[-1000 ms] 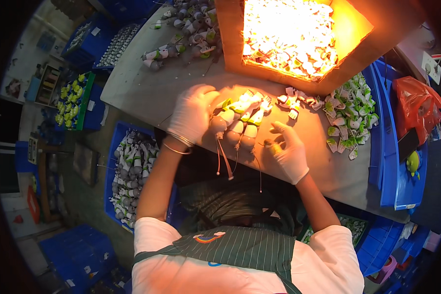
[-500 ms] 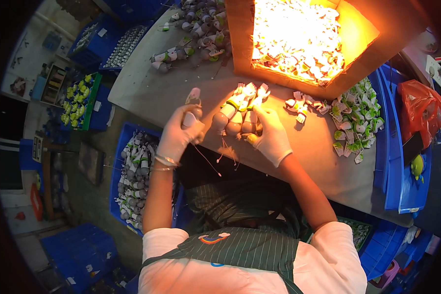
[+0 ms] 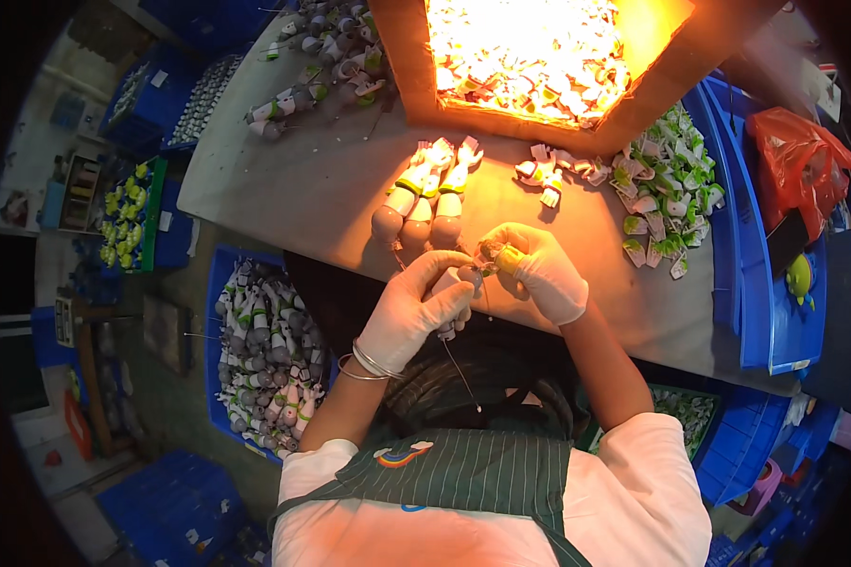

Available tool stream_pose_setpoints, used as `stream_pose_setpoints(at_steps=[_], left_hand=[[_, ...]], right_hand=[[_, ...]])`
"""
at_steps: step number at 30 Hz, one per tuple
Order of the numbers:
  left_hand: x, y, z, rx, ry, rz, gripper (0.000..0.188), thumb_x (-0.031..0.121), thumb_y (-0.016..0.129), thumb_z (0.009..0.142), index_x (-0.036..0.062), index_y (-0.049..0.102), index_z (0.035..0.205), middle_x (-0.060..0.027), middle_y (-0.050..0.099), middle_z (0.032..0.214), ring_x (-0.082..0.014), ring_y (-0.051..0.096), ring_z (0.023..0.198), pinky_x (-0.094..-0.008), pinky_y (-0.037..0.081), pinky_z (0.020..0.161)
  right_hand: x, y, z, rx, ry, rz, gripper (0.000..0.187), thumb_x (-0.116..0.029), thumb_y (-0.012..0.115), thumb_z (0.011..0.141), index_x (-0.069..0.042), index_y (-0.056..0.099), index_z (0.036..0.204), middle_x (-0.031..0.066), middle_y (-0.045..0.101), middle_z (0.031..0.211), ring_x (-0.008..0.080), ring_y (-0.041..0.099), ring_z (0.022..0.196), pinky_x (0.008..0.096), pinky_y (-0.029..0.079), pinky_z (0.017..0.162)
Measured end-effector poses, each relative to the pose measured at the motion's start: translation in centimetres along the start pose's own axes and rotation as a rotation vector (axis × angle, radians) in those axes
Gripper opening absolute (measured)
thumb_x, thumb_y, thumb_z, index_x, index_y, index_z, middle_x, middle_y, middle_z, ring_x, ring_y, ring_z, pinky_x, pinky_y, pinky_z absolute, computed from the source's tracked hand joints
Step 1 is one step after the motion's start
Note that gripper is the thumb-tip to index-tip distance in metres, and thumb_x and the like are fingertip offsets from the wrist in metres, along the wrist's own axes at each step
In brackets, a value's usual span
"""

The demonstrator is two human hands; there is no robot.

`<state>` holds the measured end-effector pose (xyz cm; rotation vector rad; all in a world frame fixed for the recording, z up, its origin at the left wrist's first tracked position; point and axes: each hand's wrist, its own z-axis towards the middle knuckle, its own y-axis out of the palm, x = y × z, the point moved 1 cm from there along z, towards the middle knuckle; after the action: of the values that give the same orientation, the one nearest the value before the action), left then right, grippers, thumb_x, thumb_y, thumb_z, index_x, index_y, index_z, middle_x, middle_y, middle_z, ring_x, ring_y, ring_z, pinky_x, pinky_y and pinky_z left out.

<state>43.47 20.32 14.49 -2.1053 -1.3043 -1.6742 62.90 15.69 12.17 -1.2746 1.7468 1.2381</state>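
My gloved left hand (image 3: 416, 307) is closed round a grey-and-white toy limb (image 3: 456, 280) above the table's front edge. A thin string with a small bead at its end (image 3: 478, 408) hangs below that hand. My gloved right hand (image 3: 542, 276), with a yellow wrap (image 3: 509, 259) on one finger, pinches at the limb's grey end; what is between its fingertips is too small to make out. Just beyond both hands, several assembled toy limbs (image 3: 447, 206) lie side by side, with grey round ends toward me and white-and-green hands away. Loose white-and-green toy hands (image 3: 543, 177) lie to their right.
A brightly lit cardboard box (image 3: 501, 121) full of small parts stands at the back. White-and-green pieces (image 3: 667, 194) are heaped at right beside blue bins (image 3: 771, 331). Grey limbs (image 3: 321, 57) lie far left. A blue crate (image 3: 219, 378) of limbs sits below left.
My left hand has moved right and nearer with the toy limb, meeting my right hand. My right hand has left the row of limbs. The view has shifted slightly.
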Motion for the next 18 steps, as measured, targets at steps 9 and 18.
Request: stream_pose_setpoints(at_steps=[9, 18], left_hand=[[-2.5, 1.0, 0.6, 0.224, 0.213, 0.287, 0.057, 0.021, 0.074, 0.087, -0.0003, 0.045, 0.131, -0.0116, 0.065, 0.107, -0.0146, 0.062, 0.099, -0.0296, 0.051, 0.085], [-0.9, 0.7, 0.6, 0.134, 0.212, 0.647, 0.039, 0.013, 0.071, 0.087, 0.0012, 0.055, 0.12, -0.0045, 0.064, 0.091, -0.0097, 0.062, 0.079, -0.0264, 0.052, 0.071]], right_hand=[[-0.4, 1.3, -1.2, 0.112, -0.054, -0.075, 0.017, -0.019, 0.057, 0.099, -0.002, 0.06, 0.098, 0.003, 0.064, 0.083, 0.0051, 0.054, 0.064, 0.0204, 0.043, 0.055], [-0.1, 1.9, -1.6, 0.048, -0.189, -0.014, 0.013, -0.01, 0.052, 0.099, 0.0, 0.058, 0.105, 0.0054, 0.063, 0.087, 0.0106, 0.063, 0.083, 0.0235, 0.053, 0.071]])
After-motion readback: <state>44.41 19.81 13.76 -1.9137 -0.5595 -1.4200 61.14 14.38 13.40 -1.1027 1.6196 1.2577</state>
